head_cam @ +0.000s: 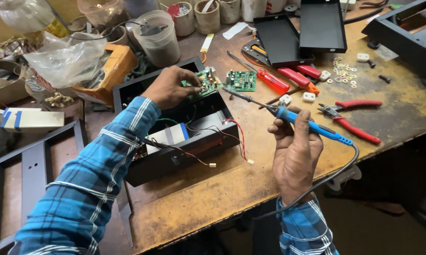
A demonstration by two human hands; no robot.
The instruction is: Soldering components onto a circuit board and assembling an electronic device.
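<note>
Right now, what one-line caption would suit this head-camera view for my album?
Right hand holds a blue soldering iron while left hand steadies a green circuit board over an open black metal case.

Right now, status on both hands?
Left hand holds green circuit board over black box. Right hand grips blue soldering iron, tip clear of board.

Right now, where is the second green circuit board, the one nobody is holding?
In the head view, the loose green circuit board lies flat on the workbench, just right of the board held by the left hand, beside the red-handled screwdriver.
</note>
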